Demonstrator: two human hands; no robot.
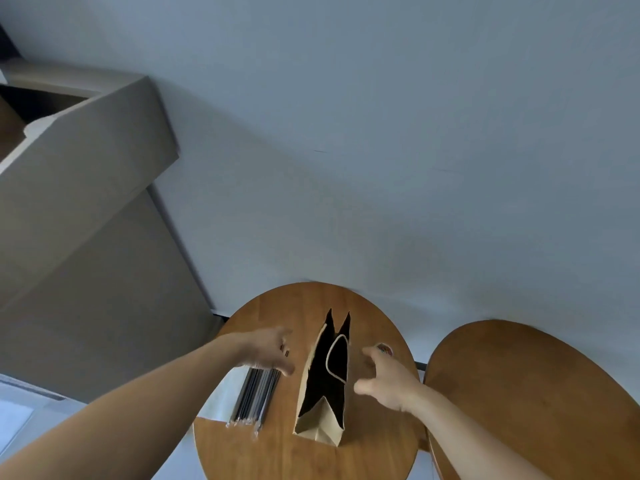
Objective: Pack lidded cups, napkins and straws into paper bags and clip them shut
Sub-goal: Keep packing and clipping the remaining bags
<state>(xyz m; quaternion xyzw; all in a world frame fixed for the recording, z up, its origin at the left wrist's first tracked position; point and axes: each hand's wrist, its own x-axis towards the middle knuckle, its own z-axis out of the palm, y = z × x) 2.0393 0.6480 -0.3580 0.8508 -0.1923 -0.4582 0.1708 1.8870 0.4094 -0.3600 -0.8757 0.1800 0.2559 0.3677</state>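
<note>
Two bare forearms reach in from the near edge over a round wooden table [294, 459]. The left hand [265, 351] hangs above the far end of a bundle of dark wrapped straws [254, 393], palm down, fingers loose and spread, thumb pointing toward the bag; nothing is gripped, and the blur hides whether the fingertips touch the straws. That bundle lies lengthwise near the table's left edge, on top of a white sheet or napkin stack [220, 396] that overhangs the rim. A brown paper bag [320, 429] stands upright at the middle of the table, its mouth wide open and dark inside, a pale cord handle [327, 358] looping across the opening. The right hand [384, 379] sits just beside the bag's right wall, fingers half bent and thumb held wide apart from them, holding nothing. Beyond its fingertips, near the right edge, lies a small coloured object [385, 348], too blurred to name. A second round table [519, 393] stands close on the right.
</note>
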